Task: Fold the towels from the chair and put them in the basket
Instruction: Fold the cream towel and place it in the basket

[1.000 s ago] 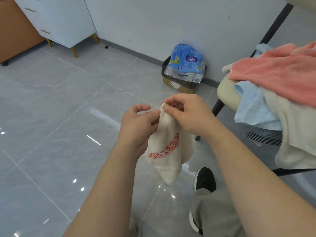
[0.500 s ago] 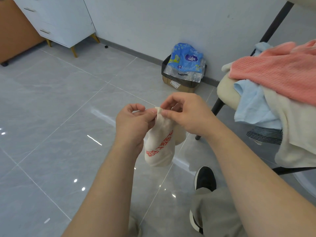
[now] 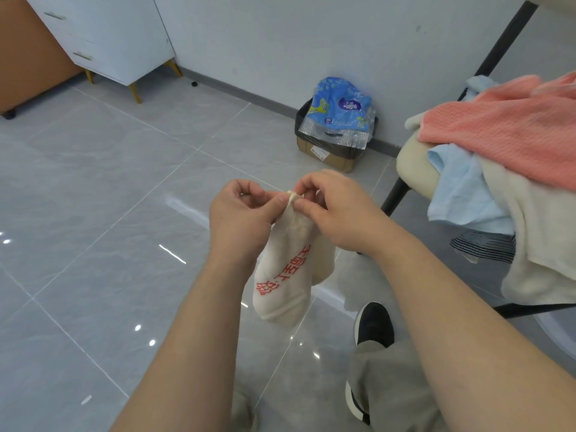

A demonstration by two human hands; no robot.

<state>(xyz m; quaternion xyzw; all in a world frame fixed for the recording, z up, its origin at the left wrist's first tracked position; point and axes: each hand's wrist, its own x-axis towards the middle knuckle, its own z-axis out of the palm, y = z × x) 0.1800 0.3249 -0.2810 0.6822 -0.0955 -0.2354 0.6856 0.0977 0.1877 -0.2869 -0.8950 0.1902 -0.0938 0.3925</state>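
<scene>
At frame centre, the left hand (image 3: pixel 240 222) and right hand (image 3: pixel 339 213) each pinch the top edge of a small cream towel with red lettering (image 3: pixel 286 269), which hangs below them. At the right edge, pink (image 3: pixel 505 132), light blue (image 3: pixel 461 188) and cream (image 3: pixel 545 232) towels lie piled on the chair (image 3: pixel 414 169).

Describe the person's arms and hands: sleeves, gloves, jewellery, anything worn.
The left forearm and right forearm are bare to the frame edge; no sleeve shows. The left hand and right hand wear no gloves, and no ring, watch or bracelet is visible.
</scene>
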